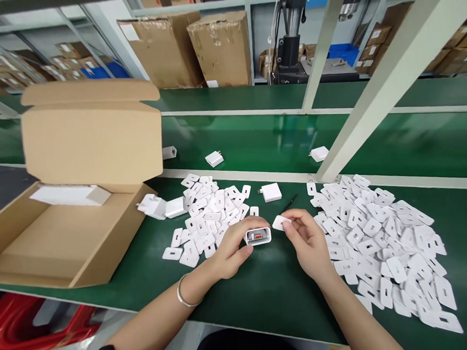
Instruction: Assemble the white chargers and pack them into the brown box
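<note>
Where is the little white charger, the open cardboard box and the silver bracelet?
small white plastic charger [258, 236], head view, its port face.
open brown cardboard box [90, 141], head view, raised lid.
thin silver bracelet [183, 296], head view, band on left wrist.

We look across a green work table [274, 292] toward a green conveyor belt [259, 140] running beside it, with pale metal frame posts [382, 89] rising at an angle. Behind the belt, metal shelving [227, 2] holds brown cardboard cartons [220, 46] and blue bins [344, 51]. A red plastic crate [25, 326] sits under the table edge. Even indoor light fills the room.
</note>
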A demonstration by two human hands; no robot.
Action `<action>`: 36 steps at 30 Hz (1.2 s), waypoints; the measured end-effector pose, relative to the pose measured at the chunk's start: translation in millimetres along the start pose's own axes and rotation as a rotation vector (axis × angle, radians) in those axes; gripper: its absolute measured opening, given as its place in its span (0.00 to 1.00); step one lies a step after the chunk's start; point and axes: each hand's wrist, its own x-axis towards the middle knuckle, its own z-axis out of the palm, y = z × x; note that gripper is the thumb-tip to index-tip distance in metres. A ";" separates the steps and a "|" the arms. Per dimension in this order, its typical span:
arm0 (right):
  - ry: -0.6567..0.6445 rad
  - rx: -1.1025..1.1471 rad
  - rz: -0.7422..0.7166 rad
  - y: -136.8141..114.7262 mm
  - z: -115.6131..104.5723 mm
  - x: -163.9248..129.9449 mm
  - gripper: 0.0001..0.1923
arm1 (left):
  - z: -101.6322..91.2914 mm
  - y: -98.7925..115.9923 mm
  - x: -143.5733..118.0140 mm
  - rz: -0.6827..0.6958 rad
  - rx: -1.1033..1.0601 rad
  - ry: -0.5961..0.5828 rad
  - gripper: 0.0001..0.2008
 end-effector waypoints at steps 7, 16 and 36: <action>-0.179 -0.084 -0.028 -0.4 5.6 -5.2 0.06 | 4.2 1.4 3.5 0.062 0.257 -0.010 0.20; -0.136 0.000 0.005 3.7 11.5 -8.3 0.11 | 13.8 -0.4 0.4 0.045 0.225 0.006 0.16; -0.324 0.207 0.199 9.2 16.2 -7.8 0.19 | 11.9 2.2 -4.1 0.062 0.212 0.063 0.21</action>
